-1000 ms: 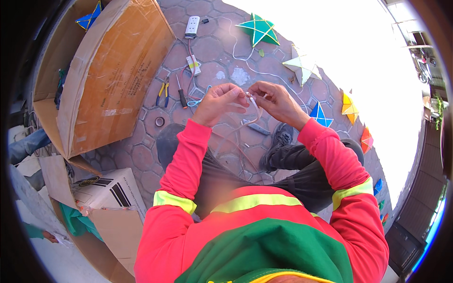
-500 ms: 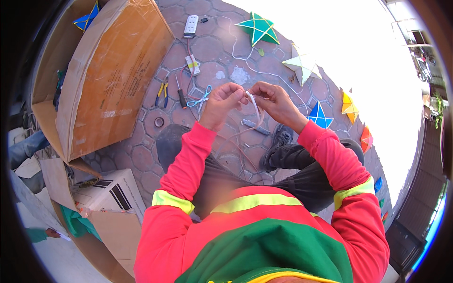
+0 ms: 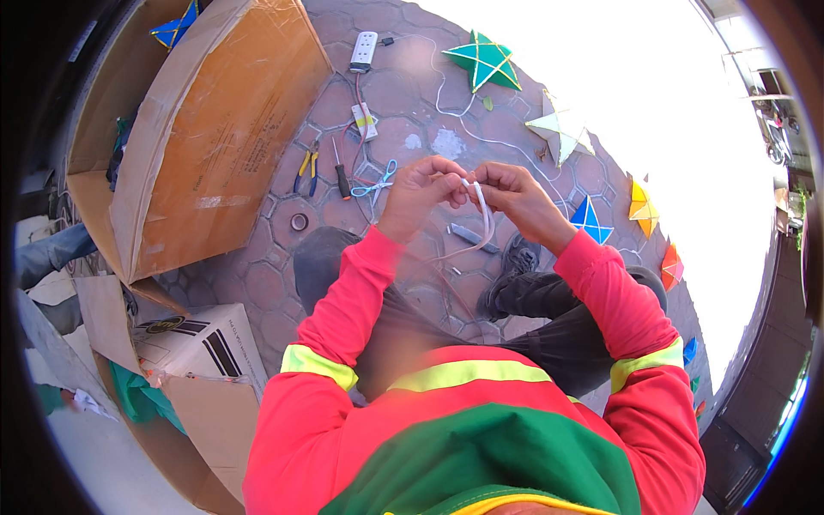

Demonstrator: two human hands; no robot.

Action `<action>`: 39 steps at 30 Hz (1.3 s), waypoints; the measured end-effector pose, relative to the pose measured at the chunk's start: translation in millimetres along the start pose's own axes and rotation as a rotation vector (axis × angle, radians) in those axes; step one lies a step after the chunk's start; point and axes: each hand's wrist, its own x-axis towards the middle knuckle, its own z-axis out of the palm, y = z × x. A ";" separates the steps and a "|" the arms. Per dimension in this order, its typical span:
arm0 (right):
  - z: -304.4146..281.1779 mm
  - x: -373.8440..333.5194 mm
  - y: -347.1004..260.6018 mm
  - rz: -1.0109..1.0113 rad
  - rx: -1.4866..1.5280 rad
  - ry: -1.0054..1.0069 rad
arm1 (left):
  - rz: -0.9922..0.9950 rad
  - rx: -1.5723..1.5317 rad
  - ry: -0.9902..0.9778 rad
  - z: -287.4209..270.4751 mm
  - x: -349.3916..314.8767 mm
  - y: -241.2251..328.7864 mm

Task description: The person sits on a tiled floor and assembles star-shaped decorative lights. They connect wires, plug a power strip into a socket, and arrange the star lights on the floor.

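Observation:
Above the paving, close in front of my knees, both hands meet fingertip to fingertip on a white electrical cord [image 3: 488, 225]. My left hand [image 3: 415, 196] pinches its end, and my right hand [image 3: 525, 204] grips it right beside that. From the right fingers the cord loops down and trails left toward my lap. What the fingertips cover is too small to make out. Light blue scissors [image 3: 384, 178] lie open just left of my left hand. Under the cord, a grey box cutter [image 3: 475, 238] rests on the ground.
Pliers [image 3: 306, 171], a screwdriver [image 3: 342, 181] and a tape roll [image 3: 299, 221] lie to the left. Farther off are a power strip [image 3: 364, 51] and a green star lantern [image 3: 486, 62]. More star lanterns, one of them blue [image 3: 590, 221], line the right. A large cardboard box [image 3: 219, 129] stands left.
The view has shifted slightly, so the scene sits a little lower and farther right. My fingertips have come closer together on the cord, and its loop hangs wider below my right hand.

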 end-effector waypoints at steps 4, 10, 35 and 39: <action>6.1 -4.8 -12.2 0.205 0.337 0.018 | 0.067 0.086 0.048 6.7 -3.9 -2.4; 16.0 -5.7 -26.3 0.219 0.348 0.049 | 0.277 0.278 0.082 13.9 -6.4 1.8; -28.9 -9.3 -28.9 0.426 0.534 -0.484 | 0.701 0.888 -0.509 25.1 -23.7 66.1; -28.8 -15.8 -22.7 0.401 0.505 -0.523 | 0.624 1.070 -0.717 34.3 -23.4 77.6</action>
